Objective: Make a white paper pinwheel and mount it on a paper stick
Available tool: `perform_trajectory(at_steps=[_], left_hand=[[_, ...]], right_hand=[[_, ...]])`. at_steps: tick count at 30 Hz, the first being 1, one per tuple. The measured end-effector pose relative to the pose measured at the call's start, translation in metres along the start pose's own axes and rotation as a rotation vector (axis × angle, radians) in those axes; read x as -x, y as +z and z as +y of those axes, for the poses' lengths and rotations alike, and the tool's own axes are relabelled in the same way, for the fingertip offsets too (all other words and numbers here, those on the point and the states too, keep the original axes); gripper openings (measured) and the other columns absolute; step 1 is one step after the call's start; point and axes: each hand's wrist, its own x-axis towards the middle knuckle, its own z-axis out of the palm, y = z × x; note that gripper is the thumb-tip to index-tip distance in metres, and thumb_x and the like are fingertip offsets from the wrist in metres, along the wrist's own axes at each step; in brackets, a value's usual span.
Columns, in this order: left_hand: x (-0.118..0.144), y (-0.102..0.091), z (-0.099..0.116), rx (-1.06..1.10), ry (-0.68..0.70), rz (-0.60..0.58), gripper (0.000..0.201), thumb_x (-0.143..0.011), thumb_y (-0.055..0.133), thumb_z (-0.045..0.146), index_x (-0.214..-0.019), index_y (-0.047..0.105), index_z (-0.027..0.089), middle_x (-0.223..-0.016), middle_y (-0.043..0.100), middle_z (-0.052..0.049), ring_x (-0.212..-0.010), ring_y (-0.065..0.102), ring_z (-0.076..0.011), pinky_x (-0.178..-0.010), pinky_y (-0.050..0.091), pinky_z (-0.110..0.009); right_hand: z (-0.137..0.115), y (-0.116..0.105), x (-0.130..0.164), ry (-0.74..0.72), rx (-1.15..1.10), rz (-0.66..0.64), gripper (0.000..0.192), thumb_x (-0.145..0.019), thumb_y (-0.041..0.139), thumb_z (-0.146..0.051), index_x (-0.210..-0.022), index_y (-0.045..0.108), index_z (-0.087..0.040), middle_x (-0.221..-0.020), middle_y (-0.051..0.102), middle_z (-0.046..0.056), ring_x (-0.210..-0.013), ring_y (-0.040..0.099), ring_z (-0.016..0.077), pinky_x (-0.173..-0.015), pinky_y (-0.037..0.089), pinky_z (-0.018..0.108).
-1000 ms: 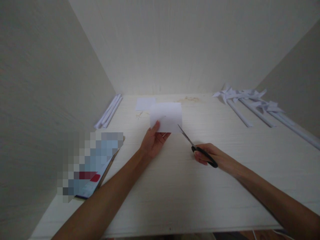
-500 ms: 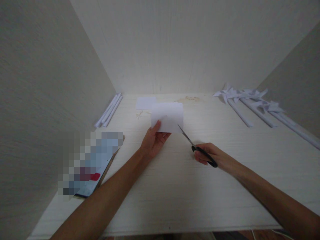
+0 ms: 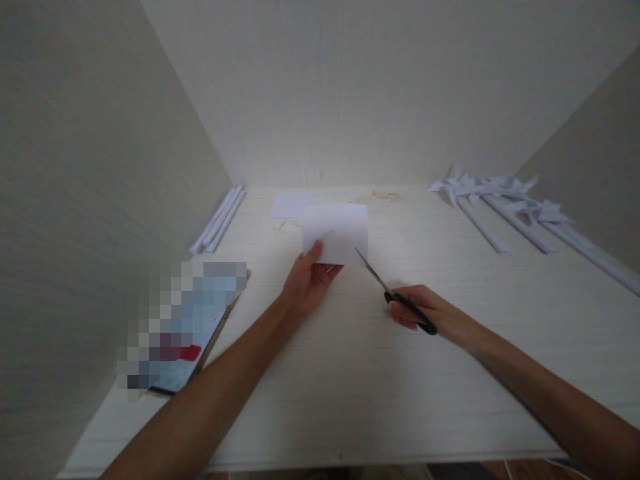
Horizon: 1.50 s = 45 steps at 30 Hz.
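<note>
While our left hand (image 3: pixel 306 285) is still pinching the paper (image 3: pixel 336 233) unmoved, our right hand (image 3: pixel 425 312) is gripping scissors (image 3: pixel 395 297), blades meeting the sheet's near edge, barely advancing.

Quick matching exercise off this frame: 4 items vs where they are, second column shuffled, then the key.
Items
1. paper sheet
2. scissors
3. paper rolls
4. pinwheels

Places
A. on the table, far right, by the right wall
B. in the right hand, blade tips at the sheet's lower right edge
C. pinched at its lower left corner by the left hand
D. on the table, far left, along the left wall

Pairs: 1-C, 2-B, 3-D, 4-A
</note>
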Motion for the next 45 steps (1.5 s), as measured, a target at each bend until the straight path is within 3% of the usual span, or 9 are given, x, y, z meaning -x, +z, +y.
perform_trajectory(at_steps=[18, 45], left_hand=[[0.0000, -0.0017, 0.0000, 0.015, -0.008, -0.058, 0.014, -0.083, 0.045, 0.013, -0.081, 0.059, 0.012, -0.079, 0.068, -0.004, -0.070, 0.065, -0.0127, -0.066, 0.055, -0.025], [0.0002, 0.0001, 0.0011, 0.003, 0.004, -0.039, 0.016, -0.083, 0.044, 0.011, -0.080, 0.060, 0.013, -0.079, 0.069, -0.004, -0.070, 0.065, -0.0123, -0.069, 0.054, -0.026]], right_hand=[[0.0007, 0.0002, 0.0006, 0.013, 0.028, -0.005, 0.050, -0.074, 0.040, -0.064, -0.056, 0.037, -0.018, -0.051, 0.033, -0.004, -0.045, 0.028, 0.0065, -0.040, 0.019, 0.022], [-0.0046, 0.0033, 0.0029, 0.063, 0.054, 0.044, 0.039, -0.077, 0.047, -0.048, -0.054, 0.034, -0.019, -0.050, 0.029, -0.006, -0.045, 0.026, 0.0063, -0.042, 0.018, 0.023]])
